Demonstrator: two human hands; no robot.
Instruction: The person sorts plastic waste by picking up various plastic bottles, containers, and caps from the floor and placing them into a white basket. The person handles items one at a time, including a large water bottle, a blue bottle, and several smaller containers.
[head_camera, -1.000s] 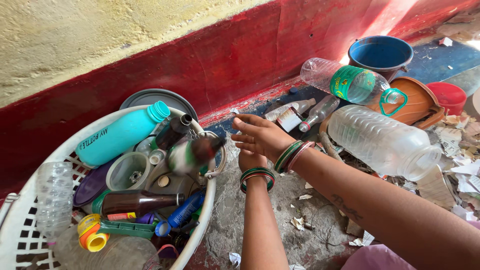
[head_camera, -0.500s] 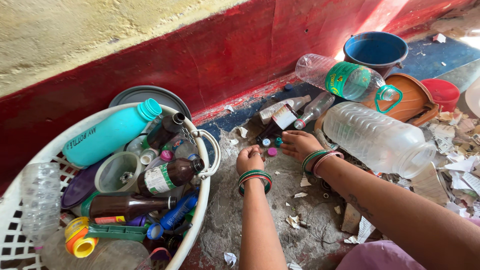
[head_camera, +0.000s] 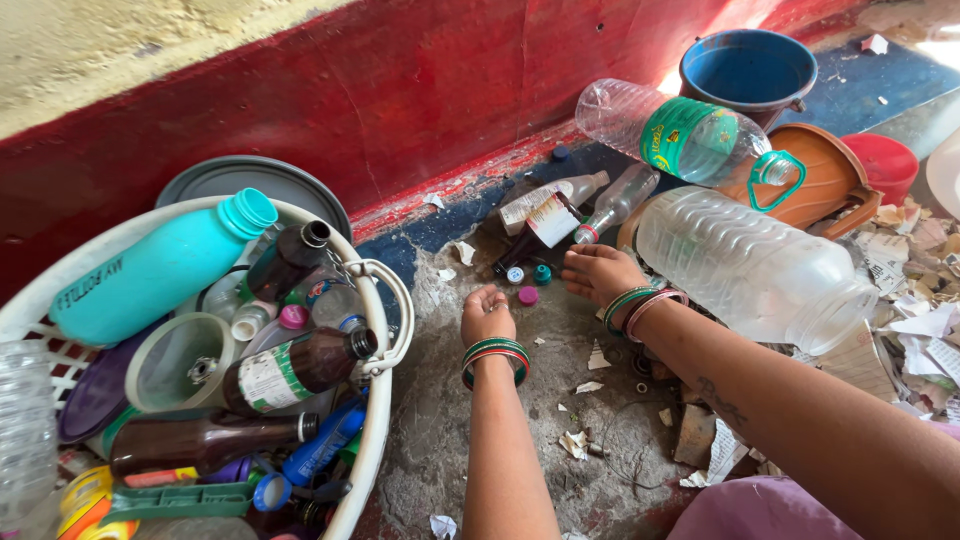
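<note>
From the head camera, the left hand (head_camera: 487, 314) was curled closed beside a pink cap (head_camera: 527, 295) on the floor; what it held (if anything) I cannot tell. The right hand (head_camera: 597, 271) lay loose near two teal caps (head_camera: 541, 273), grasping nothing, beside the white basket (head_camera: 381, 400).

The rough concrete floor (head_camera: 450, 440) carries a white basket (head_camera: 375, 440), loose bottle caps (head_camera: 527, 295), clear bottles (head_camera: 750, 265) and paper scraps (head_camera: 575, 442).

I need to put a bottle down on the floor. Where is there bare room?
Bare concrete lies between the white basket and the left hand and its forearm. Crowded: small caps lie ahead of the hands, the big clear bottle borders the right hand, and paper scraps litter the floor between the arms.
</note>
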